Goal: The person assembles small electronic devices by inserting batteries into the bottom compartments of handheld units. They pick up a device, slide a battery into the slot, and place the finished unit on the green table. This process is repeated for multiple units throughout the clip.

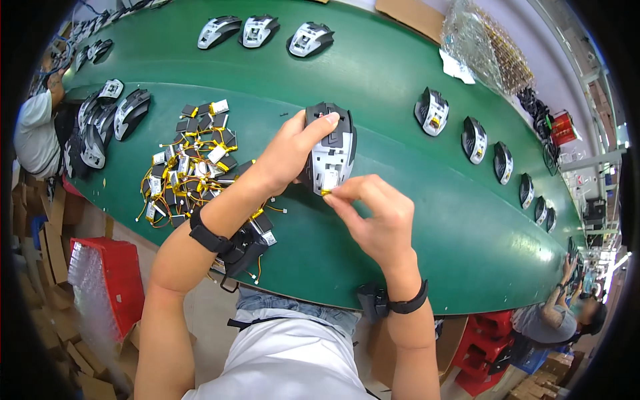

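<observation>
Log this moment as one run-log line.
left hand: grips black-and-grey plastic mouse shell | right hand: pinches small yellow-wired part at shell | green belt: battery pile left

Mouse shell (331, 150) held above the desk (400, 220); battery pile (193, 167) to its left, more shells (475, 140) lined up right.

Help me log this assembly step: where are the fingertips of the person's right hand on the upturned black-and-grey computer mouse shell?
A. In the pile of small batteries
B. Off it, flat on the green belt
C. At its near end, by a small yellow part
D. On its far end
C: the right hand pinches at the near end of the black-and-grey computer mouse shell, at a small yellow part, while the left hand grips the shell.
</observation>
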The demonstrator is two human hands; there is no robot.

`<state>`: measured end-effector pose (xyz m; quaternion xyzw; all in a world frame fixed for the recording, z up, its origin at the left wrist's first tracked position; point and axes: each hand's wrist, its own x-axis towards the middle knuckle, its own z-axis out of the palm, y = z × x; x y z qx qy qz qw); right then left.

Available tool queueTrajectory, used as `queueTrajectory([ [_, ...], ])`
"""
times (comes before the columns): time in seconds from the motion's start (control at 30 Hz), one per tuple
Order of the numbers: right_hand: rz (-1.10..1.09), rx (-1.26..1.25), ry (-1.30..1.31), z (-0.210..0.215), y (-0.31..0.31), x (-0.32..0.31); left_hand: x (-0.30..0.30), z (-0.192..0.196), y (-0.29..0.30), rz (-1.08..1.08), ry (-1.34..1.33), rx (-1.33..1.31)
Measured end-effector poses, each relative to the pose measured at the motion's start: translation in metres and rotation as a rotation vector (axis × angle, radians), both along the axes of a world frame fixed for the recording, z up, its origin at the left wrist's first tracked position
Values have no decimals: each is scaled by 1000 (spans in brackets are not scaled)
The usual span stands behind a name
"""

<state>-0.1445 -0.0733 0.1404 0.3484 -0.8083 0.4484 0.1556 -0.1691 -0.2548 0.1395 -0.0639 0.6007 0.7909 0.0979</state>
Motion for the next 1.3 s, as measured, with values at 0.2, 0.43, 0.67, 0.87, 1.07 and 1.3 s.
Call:
queueTrajectory([
  [0.2,-128,-8,15,0,-6,1,4,-5,7,10,92,-18],
  [0.43,-66,43,132,11,-3,0,-3,-1,1,87,-11,92],
  [0.67,-110,39,218,-4,-9,5,3,0,-2,35,-45,49],
  [0.87,-136,116,182,-5,-12,5,-2,-8,1,103,-83,118],
  [1.07,-195,480,289,-7,-22,25,-6,-12,-3,184,-112,167],
  [1.3,-87,286,323,-7,-7,7,-4,-6,-8,113,-161,234],
])
